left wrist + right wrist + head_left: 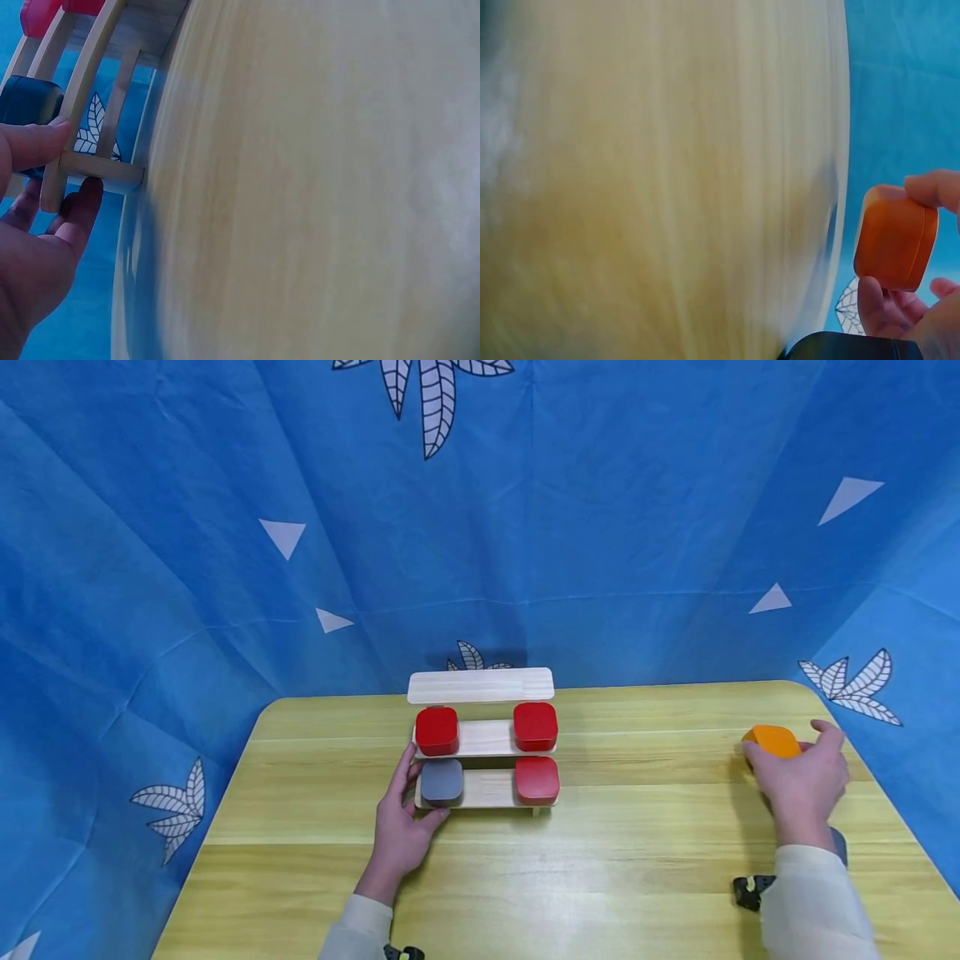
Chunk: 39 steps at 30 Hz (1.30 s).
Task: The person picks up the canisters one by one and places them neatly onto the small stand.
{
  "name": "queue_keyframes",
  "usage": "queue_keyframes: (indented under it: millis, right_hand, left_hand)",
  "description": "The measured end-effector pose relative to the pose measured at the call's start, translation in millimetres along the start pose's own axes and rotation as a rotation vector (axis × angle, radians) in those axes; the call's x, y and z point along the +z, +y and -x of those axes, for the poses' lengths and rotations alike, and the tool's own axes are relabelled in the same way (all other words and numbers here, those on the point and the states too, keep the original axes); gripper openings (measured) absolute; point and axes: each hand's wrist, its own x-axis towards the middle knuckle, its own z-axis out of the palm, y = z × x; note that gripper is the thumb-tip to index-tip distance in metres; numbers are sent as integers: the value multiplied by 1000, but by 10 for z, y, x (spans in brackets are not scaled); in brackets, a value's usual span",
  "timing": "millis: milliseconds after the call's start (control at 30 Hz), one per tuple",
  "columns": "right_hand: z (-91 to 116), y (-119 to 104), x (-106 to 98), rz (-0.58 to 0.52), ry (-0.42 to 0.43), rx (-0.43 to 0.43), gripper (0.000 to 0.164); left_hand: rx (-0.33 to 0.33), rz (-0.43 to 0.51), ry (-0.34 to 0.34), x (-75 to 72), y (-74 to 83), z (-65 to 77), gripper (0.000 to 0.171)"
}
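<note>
A small tiered wooden rack (487, 788) stands near the back of the table. Two red boxes (536, 727) with rounded corners sit on its middle tier. The lowest tier carries a dark grey box (442, 782) at the left and another red box (537, 780) at the right. My left hand (403, 833) grips the rack's lower left end, thumb on the front rail (81, 94) and fingers below, beside the grey box. Far to the right, my right hand (808, 778) holds an orange rounded box (776, 741) between thumb and fingers, seemingly raised off the table.
A second dark grey object (839, 845) lies by my right wrist, mostly hidden by the sleeve. The wooden table (600, 868) has rounded back corners. A blue patterned cloth (637, 527) hangs close behind it. The rack's top tier (481, 686) is a pale board.
</note>
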Motion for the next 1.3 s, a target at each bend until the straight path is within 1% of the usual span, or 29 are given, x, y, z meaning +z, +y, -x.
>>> queue_keyframes:
  millis: [133, 300, 600, 867, 1300]
  right_hand:
    - [15, -19, 25, -3, 8, -16, 104]
    - [46, -56, 53, -6, 25, -40, 103]
    - [93, -148, 63, -19, 28, -69, 104]
    - [155, -255, 77, -25, 41, -74, 103]
    - [282, -412, 104, -43, 69, -143, 100]
  left_hand:
    - [12, 5, -3, 0, -6, -1, 113]
    - [0, 6, -1, 1, -15, -1, 113]
    - [-13, -5, 5, 5, 1, 9, 112]
    - [19, 9, -3, 3, -12, 5, 113]
    - [-32, -7, -5, -2, -13, 4, 112]
